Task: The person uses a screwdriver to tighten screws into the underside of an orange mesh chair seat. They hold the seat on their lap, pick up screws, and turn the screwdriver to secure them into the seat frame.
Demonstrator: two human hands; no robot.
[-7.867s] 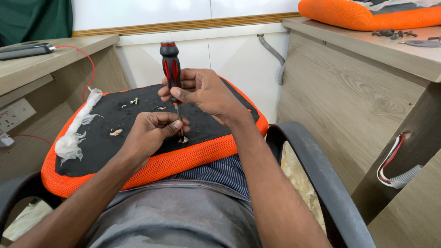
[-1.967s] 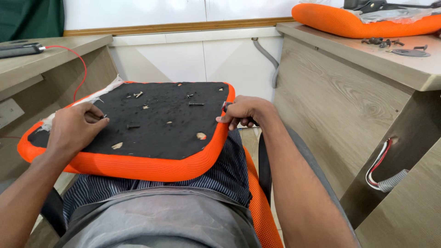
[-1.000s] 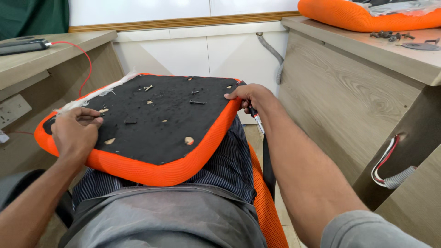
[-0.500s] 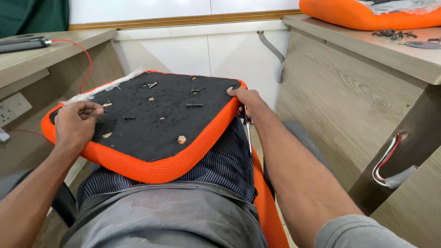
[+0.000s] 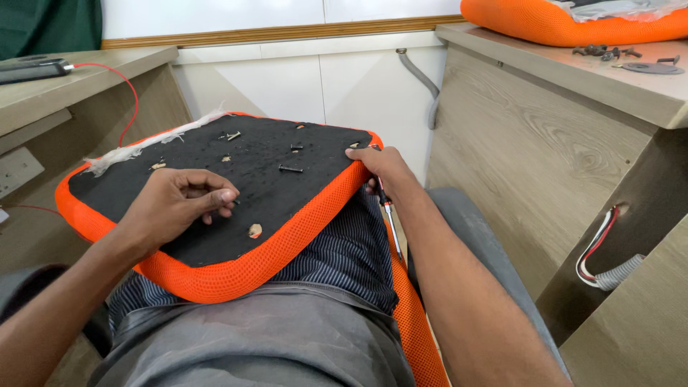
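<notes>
An orange mesh seat cushion [image 5: 236, 276] lies across my lap with its black underside [image 5: 279, 193] facing up. My left hand [image 5: 179, 204] rests on the black surface with the fingers curled in, the tips touching the fabric. My right hand [image 5: 380, 170] grips the cushion's right edge and also holds a screwdriver [image 5: 390, 222], whose metal shaft points down beside my thigh. Loose screws [image 5: 290, 168] and a small wooden chip [image 5: 254, 231] lie on the black surface. White stuffing [image 5: 143, 147] shows along the far left edge.
A wooden desk [image 5: 545, 122] stands close on my right, bearing a second orange cushion [image 5: 566, 25] and loose screws [image 5: 609, 52]. Cables [image 5: 602, 251] hang from its side. On the left is a desk with a red wire [image 5: 123, 82] and a wall socket [image 5: 18, 172]. An orange mesh part [image 5: 412, 322] lies by my right leg.
The cushion has slid and turned a little to the right on my lap. My left hand has left the cushion's left edge and now sits further in on the black surface.
</notes>
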